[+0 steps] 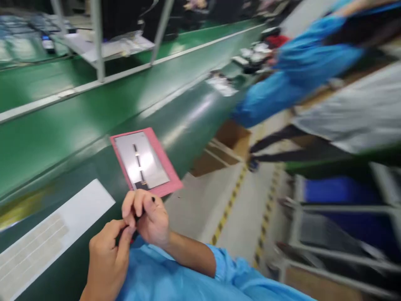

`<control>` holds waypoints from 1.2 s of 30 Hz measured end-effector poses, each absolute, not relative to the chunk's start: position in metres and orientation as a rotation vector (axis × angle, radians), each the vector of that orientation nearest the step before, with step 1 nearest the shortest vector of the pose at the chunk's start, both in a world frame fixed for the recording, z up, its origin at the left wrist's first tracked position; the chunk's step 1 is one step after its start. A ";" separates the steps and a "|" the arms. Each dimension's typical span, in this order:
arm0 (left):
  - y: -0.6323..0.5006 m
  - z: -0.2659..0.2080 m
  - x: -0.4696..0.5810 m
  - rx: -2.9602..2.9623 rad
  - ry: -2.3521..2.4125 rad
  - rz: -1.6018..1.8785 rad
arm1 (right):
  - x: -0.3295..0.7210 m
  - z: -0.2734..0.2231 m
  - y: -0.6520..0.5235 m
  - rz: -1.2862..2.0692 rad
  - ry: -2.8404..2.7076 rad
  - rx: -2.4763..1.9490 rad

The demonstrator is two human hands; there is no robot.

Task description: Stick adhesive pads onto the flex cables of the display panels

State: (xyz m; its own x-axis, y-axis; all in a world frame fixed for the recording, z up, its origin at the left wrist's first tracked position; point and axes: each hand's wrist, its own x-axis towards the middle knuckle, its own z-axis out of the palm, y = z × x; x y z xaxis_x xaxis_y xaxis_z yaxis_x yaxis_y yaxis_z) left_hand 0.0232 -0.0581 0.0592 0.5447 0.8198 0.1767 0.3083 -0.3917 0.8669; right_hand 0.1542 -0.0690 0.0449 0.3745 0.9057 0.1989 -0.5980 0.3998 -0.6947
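My left hand [109, 251] and my right hand [155, 217] meet close to my body, at the bench edge. Both have thumb and fingers pinched together, the fingertips touching or nearly so. Something small and dark, with a bit of red, shows between and below them; its kind is hidden. A black speck sits on a digit of my right hand. Just beyond the hands lies a flat silvery panel [153, 167] with a dark ribbon strip [138, 161] along its middle, held by pale tabs. Under it is a pink sheet [171, 177]. Left of my hands lies a white sheet of pale labels [87, 205].
The green bench [188, 113] runs away to the upper right, with a metal-framed shelf [112, 48] behind it. A co-worker's blue sleeve [282, 88] is farther along. Cardboard boxes [216, 156] stand below the bench. At right is a rack [344, 209]; striped tape [230, 202] marks the floor.
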 end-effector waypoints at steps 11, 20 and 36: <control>-0.072 0.051 -0.039 1.901 1.372 1.066 | 0.132 0.040 -0.048 1.568 -0.959 -1.019; 0.026 0.033 -0.091 2.207 1.706 0.917 | 0.102 0.020 0.054 1.175 -0.904 -1.140; 0.065 -0.007 -0.078 2.271 1.698 0.681 | 0.104 -0.021 0.088 0.976 -1.057 -1.293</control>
State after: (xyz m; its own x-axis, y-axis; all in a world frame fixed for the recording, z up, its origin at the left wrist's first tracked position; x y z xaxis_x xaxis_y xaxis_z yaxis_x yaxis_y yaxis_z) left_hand -0.0781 0.0647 -0.0069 0.2227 0.9476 0.2292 0.8433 -0.3052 0.4424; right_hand 0.1035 0.0880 -0.0206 0.2500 0.9668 0.0537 0.0233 0.0494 -0.9985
